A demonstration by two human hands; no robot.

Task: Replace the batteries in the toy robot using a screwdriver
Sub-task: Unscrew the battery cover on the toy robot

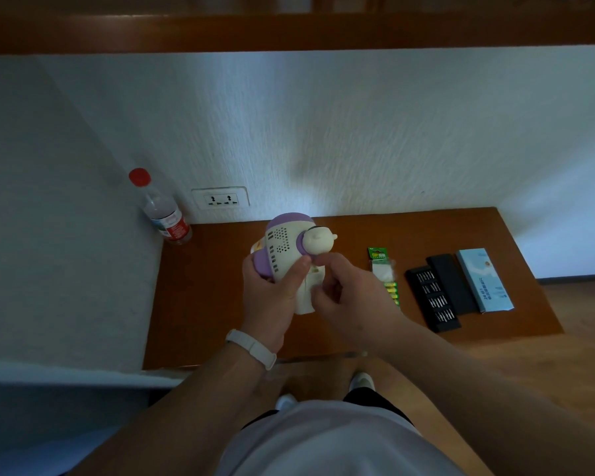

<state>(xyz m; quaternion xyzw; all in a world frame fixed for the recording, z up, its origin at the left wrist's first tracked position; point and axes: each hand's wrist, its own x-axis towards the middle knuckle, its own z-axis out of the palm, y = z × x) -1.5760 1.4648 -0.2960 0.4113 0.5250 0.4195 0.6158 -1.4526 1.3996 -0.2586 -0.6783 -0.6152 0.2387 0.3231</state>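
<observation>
Toy robot (282,249): held up over the table (220,304), vented back facing the camera.
Left hand (272,293): fingers wrapped round the toy's body, thumb across its back.
Right hand (351,293): fingers curled, tips at the toy's lower white part beside the left thumb; I cannot tell whether they pinch anything.
Battery pack (383,269): on the table, just right of the hands.

Single head-worn view, steeply downward, close above table (203,304), facing wall (323,132).
</observation>
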